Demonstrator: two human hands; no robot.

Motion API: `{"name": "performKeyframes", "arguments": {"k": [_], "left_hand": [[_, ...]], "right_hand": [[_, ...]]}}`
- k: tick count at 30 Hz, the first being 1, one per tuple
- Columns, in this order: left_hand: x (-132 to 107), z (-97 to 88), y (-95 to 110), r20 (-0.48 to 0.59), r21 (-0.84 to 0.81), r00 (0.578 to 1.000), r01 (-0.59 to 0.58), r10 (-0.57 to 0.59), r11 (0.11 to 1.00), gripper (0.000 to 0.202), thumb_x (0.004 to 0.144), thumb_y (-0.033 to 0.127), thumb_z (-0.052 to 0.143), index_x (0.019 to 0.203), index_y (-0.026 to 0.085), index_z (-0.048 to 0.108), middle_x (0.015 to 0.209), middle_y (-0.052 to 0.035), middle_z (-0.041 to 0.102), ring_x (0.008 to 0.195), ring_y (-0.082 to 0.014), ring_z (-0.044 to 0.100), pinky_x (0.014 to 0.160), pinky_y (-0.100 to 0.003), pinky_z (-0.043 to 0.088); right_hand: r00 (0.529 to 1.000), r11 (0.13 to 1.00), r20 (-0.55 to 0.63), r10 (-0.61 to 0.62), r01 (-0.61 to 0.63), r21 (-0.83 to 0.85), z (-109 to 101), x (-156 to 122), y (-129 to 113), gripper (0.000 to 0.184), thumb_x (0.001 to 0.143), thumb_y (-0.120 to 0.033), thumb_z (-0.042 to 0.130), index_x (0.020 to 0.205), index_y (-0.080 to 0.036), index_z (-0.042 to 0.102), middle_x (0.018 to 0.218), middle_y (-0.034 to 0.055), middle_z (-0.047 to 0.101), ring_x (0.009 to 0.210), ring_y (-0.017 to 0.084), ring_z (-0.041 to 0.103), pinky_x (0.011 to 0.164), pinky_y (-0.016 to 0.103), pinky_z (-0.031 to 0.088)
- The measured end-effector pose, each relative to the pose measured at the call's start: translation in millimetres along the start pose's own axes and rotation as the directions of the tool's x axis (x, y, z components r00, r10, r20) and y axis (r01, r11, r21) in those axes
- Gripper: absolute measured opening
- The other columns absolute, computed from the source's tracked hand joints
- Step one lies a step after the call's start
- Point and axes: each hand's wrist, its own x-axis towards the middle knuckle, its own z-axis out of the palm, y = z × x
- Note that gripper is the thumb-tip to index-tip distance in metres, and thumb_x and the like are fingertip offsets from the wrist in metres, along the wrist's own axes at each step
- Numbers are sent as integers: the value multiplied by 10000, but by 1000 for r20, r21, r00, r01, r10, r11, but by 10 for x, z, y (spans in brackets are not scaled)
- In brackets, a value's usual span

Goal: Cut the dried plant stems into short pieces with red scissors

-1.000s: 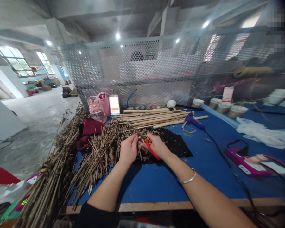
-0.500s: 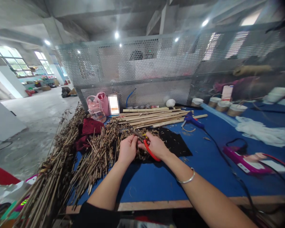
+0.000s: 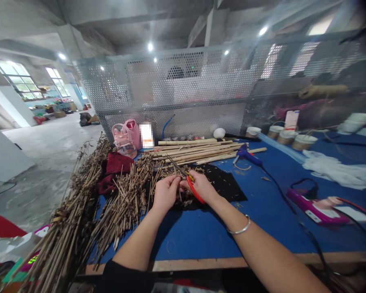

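We've got scissors (image 3: 194, 190) in our right hand (image 3: 203, 187), fingers curled round; left hand (image 3: 165, 192) is pinching a stem (image 3: 179, 195) over black cloth (image 3: 230, 188).

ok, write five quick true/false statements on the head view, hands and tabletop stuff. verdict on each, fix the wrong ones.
1. The right hand holds the red-handled scissors. True.
2. The blue glue gun is in the left hand. False: the glue gun lies on the blue tabletop, to the right of both hands.
3. A silver bangle is on the right arm. True.
4. The burgundy cloth lies to the right of the scissors. False: the cloth is to their left, beside the dried stems.
5. The scissors' blades point toward the wearer. False: they point away, with the handles nearer the wearer.
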Motion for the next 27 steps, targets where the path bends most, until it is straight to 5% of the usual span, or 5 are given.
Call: {"name": "performKeyframes", "arguments": {"k": [6, 11, 27], "left_hand": [[4, 6, -23, 31, -18, 999, -18, 18, 1000, 312, 784, 417, 463, 749, 151, 623, 526, 20, 521, 395, -78, 422, 355, -180, 366], [-2, 25, -28, 53, -11, 998, -24, 24, 1000, 311, 787, 416, 459, 673, 152, 577, 506, 28, 487, 379, -70, 412, 354, -175, 358], [-11, 9, -26, -20, 51, 997, -73, 75, 996, 338, 792, 425, 459, 748, 148, 646, 551, 7, 561, 418, -85, 449, 373, -183, 363]], "right_hand": [[997, 995, 72, 5, 2, -96, -37, -35, -75, 295, 729, -457, 564, 823, -210, 433, 658, -23, 552, 560, 121, 496, 524, 214, 317], [996, 991, 21, -92, 93, -91, -41, -44, -96, 343, 699, -432, 608, 877, -195, 435, 811, 31, 565, 707, 151, 530, 626, 249, 367], [1000, 995, -11, 11, -12, -102, 30, -24, -19, 348, 731, -539, 526, 698, -212, 413, 561, -18, 529, 513, 127, 478, 478, 208, 288]]}}
